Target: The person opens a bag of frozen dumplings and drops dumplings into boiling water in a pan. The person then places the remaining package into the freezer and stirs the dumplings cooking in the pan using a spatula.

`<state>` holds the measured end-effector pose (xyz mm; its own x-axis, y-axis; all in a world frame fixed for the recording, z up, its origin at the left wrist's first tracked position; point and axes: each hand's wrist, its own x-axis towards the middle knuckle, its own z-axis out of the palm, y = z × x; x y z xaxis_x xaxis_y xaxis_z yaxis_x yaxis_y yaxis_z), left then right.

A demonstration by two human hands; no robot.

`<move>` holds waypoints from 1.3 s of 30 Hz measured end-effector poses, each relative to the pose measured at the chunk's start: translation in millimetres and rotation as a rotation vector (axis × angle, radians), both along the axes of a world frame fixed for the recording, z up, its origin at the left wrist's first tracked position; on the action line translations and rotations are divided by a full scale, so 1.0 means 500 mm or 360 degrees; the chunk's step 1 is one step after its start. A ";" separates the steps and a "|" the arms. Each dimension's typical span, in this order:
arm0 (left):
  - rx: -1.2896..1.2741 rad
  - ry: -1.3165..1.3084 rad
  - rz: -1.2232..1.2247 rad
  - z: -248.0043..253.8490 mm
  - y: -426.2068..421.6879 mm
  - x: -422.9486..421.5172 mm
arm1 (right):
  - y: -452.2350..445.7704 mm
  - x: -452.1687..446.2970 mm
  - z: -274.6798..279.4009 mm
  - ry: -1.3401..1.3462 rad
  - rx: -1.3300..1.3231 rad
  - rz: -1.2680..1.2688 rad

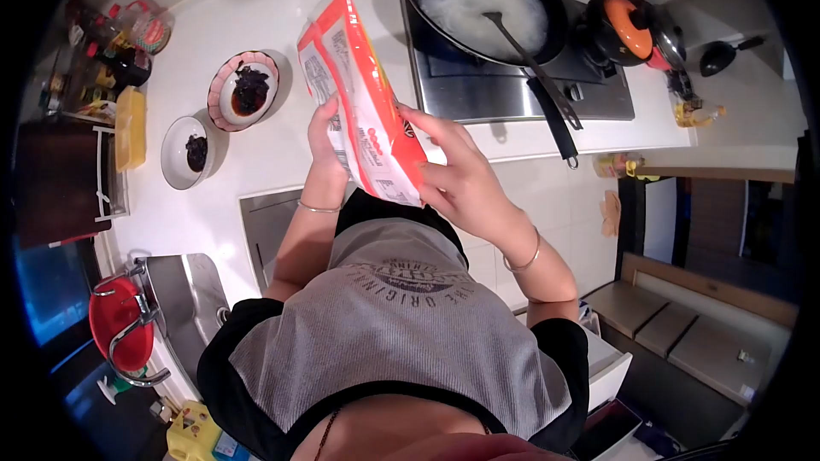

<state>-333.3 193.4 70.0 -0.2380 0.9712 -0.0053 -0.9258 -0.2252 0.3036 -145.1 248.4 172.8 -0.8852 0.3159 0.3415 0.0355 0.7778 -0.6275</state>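
Both my hands hold a red-and-white plastic food packet [354, 90], tilted upright in front of my chest with its printed back towards me. My left hand [326, 143] grips the left edge, thumb along the side. On the right edge, my right hand [457, 166] is closed with its fingers against the packet. Past the packet, a black wok [555, 21] stands on the stove with cloudy white liquid [478, 4] in it. A dark slotted spatula [534, 68] leans in the wok, its handle over the rim.
On the counter, a pink-rimmed bowl [215, 90] and a white bowl [175, 162] hold dark food. Bottles [128, 64] crowd the left wall. A sink [175, 307] with a red basin [120, 324] lies lower left. Right of the wok sits a pot with an orange lid [626, 27].
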 end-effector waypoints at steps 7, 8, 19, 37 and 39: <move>-0.0042 -0.0069 -0.0006 0.008 0.012 0.012 | 0.005 -0.013 -0.023 0.0403 -0.0221 -0.0062; -0.0075 -0.0082 0.0029 0.003 0.012 0.011 | 0.009 -0.012 -0.024 0.0407 -0.0254 -0.0067; -0.0265 -0.0162 0.0216 -0.016 0.001 -0.011 | 0.030 -0.033 -0.050 0.0889 -0.0548 -0.0344; 0.0634 -0.0387 -0.0013 0.018 -0.008 -0.071 | 0.328 -0.051 -0.120 0.0078 0.0815 -0.1165; 0.0649 -0.0441 -0.0094 0.029 -0.008 -0.072 | 0.320 -0.057 -0.087 0.0231 0.0929 -0.1179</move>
<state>-369.4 189.3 84.6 -0.2260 0.9191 0.3228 -0.9740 -0.2193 -0.0575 -173.8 408.3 129.2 -0.4653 0.5242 0.7132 0.5972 0.7807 -0.1842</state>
